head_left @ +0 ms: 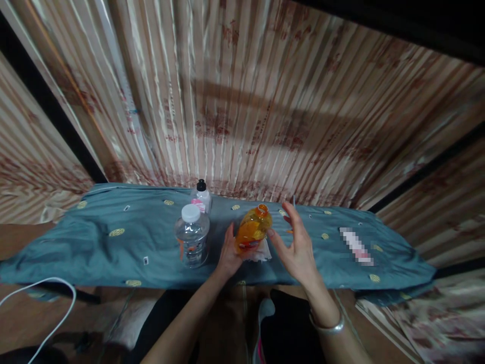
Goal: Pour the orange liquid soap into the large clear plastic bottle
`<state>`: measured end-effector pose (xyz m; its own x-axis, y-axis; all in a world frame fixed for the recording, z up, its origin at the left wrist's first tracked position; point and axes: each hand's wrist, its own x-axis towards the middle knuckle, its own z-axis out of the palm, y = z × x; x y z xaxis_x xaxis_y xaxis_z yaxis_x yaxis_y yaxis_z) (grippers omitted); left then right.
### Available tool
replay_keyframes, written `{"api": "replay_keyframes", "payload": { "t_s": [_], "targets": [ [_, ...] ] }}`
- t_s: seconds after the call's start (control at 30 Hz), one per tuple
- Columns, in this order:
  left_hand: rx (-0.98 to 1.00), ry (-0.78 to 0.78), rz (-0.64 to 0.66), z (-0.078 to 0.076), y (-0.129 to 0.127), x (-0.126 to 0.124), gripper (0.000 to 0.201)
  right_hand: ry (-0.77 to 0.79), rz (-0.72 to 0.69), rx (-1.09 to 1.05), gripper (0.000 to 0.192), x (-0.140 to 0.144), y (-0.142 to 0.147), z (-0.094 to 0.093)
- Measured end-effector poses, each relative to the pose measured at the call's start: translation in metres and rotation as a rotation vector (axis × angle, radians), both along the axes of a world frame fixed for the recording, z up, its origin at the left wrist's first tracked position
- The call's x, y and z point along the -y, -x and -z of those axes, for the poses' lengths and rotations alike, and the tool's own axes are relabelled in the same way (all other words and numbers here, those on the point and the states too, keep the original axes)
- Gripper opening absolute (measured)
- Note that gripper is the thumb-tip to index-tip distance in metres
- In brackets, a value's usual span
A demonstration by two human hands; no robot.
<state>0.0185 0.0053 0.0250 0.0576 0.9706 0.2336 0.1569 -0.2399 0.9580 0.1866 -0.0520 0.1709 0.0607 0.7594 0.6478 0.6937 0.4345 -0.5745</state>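
Observation:
My left hand [230, 255] is closed around the lower left side of a bottle of orange liquid [253, 230]. The bottle tilts a little to the right, and its neck is uncapped. Just right of it, my right hand [297, 245] is raised with thumb and index finger apart, the thumb close to the bottle's side. A thin grey stick [294, 200] shows behind these fingers, mostly hidden; I cannot tell what it is. Under the bottle lies a crumpled white cloth or tissue [261, 252].
Left of my hands stands a large clear bottle with a white cap [191, 237]. Behind it is a smaller white bottle with a black cap [201, 196]. A blurred-out flat item [356, 246] lies at right on the teal cloth-covered table [151, 222]. A striped curtain [235, 101] hangs behind.

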Motion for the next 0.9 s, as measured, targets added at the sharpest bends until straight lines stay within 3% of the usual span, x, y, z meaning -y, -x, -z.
{"api": "replay_keyframes", "payload": {
  "t_s": [0.07, 0.13, 0.3, 0.4, 0.47, 0.57, 0.67, 0.77, 0.9],
  "targets": [
    [-0.052, -0.072, -0.027, 0.003, 0.002, 0.018, 0.101, -0.055, -0.009, 0.006, 0.063, 0.004, 0.010, -0.009],
    [-0.103, -0.151, -0.034, 0.003, 0.004, 0.042, 0.108, -0.099, -0.061, 0.017, 0.055, 0.004, 0.024, -0.019],
    [-0.221, -0.375, -0.034, -0.015, 0.028, 0.106, 0.097, 0.056, -0.370, 0.227, 0.030, -0.019, 0.076, -0.051],
    [-0.245, -0.425, -0.156, -0.032, 0.056, 0.120, 0.086, 0.134, -0.380, 0.461, 0.033, -0.044, 0.112, -0.074],
    [-0.216, -0.408, -0.297, -0.042, 0.076, 0.111, 0.091, 0.196, -0.317, 0.633, 0.046, -0.057, 0.134, -0.087],
    [-0.131, -0.285, -0.478, -0.054, 0.099, 0.079, 0.111, 0.279, -0.268, 0.807, 0.060, -0.067, 0.159, -0.100],
    [-0.031, -0.149, -0.551, -0.057, 0.107, 0.044, 0.125, 0.386, -0.255, 0.920, 0.061, -0.066, 0.170, -0.107],
    [0.050, -0.036, -0.531, -0.052, 0.104, 0.023, 0.113, 0.404, -0.241, 0.962, 0.054, -0.063, 0.171, -0.105],
    [0.091, 0.013, -0.516, -0.046, 0.100, 0.017, 0.085, 0.339, -0.273, 0.981, 0.052, -0.067, 0.165, -0.095]
  ]
}}
